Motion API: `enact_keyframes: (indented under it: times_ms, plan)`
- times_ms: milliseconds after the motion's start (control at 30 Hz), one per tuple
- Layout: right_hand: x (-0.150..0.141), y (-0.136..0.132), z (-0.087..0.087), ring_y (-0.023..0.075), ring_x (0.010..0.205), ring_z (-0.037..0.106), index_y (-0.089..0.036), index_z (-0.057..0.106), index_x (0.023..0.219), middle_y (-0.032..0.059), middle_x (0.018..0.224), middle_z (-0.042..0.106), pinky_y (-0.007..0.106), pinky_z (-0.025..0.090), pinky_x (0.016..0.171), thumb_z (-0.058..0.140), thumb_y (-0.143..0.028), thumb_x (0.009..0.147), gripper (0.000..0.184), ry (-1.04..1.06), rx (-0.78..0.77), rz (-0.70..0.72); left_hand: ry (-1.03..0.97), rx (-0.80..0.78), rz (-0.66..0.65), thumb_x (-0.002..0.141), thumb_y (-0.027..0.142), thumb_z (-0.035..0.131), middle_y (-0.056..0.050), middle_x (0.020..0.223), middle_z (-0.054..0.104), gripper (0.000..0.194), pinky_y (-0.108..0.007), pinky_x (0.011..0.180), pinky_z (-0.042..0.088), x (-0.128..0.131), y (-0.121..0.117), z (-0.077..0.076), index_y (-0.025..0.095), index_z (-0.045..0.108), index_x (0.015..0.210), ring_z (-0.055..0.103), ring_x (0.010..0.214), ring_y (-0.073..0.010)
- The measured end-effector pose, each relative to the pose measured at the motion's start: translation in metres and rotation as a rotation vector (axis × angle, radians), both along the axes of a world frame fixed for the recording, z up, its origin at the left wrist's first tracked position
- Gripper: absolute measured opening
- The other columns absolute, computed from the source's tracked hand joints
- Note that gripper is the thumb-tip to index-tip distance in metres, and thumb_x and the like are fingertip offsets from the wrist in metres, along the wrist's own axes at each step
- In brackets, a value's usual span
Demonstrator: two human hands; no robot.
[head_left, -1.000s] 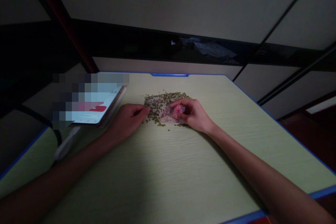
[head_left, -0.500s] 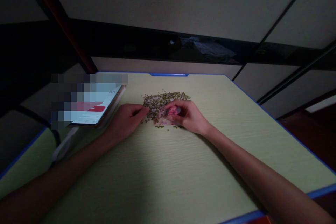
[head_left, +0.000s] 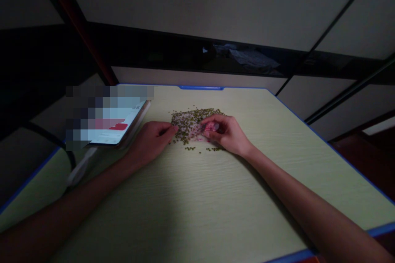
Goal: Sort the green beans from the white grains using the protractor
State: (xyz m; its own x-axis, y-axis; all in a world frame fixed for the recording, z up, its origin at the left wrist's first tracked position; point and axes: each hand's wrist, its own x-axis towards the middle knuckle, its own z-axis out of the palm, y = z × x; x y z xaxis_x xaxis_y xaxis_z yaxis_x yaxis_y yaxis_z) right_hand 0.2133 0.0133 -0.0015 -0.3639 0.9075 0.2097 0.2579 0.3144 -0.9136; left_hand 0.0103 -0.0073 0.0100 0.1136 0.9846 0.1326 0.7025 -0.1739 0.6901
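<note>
Small green beans (head_left: 185, 121), which look like mung beans, lie in a loose patch in the middle of the table. Among them is a clear plastic packet with pink print (head_left: 210, 127), partly hidden by fingers. My right hand (head_left: 228, 133) curls around the packet from the right, thumb below and fingers above. At the left edge of the beans, my left hand (head_left: 156, 137) is closed in a pinch, thumb against forefinger. Whatever lies between those fingertips is too small to make out. A few beans are scattered in front of the packet.
A phone-like device with a lit, partly blurred screen (head_left: 123, 127) stands tilted at the left, beside my left forearm. A dark cable (head_left: 70, 156) runs near it. The pale table (head_left: 197, 201) has a blue rim, and cabinet panels (head_left: 191, 4) rise behind it.
My right hand has shifted slightly right with the packet, whose near edge has drawn back from the front beans. My left hand keeps its pinch. The whole view has moved a little.
</note>
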Motion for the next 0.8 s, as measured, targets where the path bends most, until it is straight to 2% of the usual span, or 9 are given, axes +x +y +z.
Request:
enact_keyframes:
  times_ms: [233,533,800]
  plan:
    - [-0.0043,0.0011,-0.0028,0.0075,0.052,0.044,-0.009,0.061,0.089,-0.0025,0.06,0.051,0.021,0.035,0.049,0.058,-0.009,0.068,0.021,-0.022,0.07,-0.001,0.02,-0.011,0.0,0.076,0.039,0.041,0.006,0.041,0.034,0.037,-0.023,0.045,0.024,0.0007,-0.0001,0.0008,0.019,0.04,0.045,0.035,0.042,-0.0094]
    - [-0.0072,0.0014,0.0022,0.0054,0.051,0.041,-0.01,0.062,0.088,-0.003,0.061,0.053,0.018,0.032,0.046,0.058,-0.005,0.068,0.021,-0.06,0.094,0.036,0.001,-0.006,0.003,0.075,0.038,0.043,0.006,0.04,0.034,0.037,-0.023,0.044,0.023,0.0009,-0.0007,0.0016,0.019,0.039,0.044,0.033,0.041,-0.0089]
    - [-0.0097,-0.0011,0.0051,0.0058,0.052,0.042,-0.008,0.064,0.087,-0.0017,0.062,0.055,0.018,0.032,0.048,0.059,-0.003,0.068,0.021,-0.102,0.166,0.007,0.001,-0.009,-0.003,0.075,0.039,0.043,0.006,0.039,0.035,0.036,-0.023,0.044,0.024,0.0002,-0.0008,0.0013,0.019,0.04,0.045,0.034,0.041,-0.0088]
